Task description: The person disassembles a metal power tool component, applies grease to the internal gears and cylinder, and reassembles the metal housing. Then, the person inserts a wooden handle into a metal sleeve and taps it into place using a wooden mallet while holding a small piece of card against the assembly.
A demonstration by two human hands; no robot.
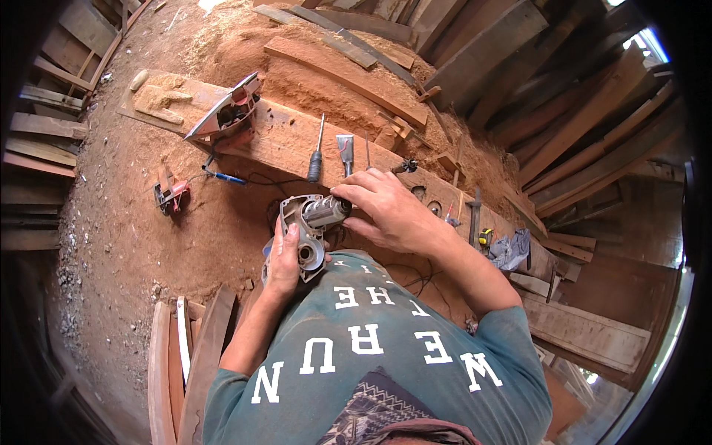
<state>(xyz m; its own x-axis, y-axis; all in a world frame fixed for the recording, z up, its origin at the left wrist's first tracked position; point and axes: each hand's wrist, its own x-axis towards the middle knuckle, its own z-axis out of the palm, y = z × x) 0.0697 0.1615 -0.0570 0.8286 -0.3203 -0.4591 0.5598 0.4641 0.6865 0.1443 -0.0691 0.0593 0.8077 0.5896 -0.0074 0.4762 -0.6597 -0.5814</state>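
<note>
My left hand [283, 256] is closed round the side of an opened metal power-tool housing [311, 258], its thumb lying along the near edge. A silvery cylindrical metal part [323, 212] sits in the upper part of the housing. The fingers of my right hand [389, 208] grip the dark right end of that cylinder. Just beyond my hands, a screwdriver [315, 165] with a dark handle and a flat wide-bladed chisel [345, 152] lie on the wooden bench [285, 137]. My right fingertips are partly hidden behind the cylinder's end.
A red and grey power-tool body with a metal base plate [230, 115] rests on the bench's left part. A red metal part [172, 196] lies on the dusty ground. Rightward are a yellow tape measure [486, 236] and a grey cloth [512, 248]. Timber planks [586, 119] lean behind.
</note>
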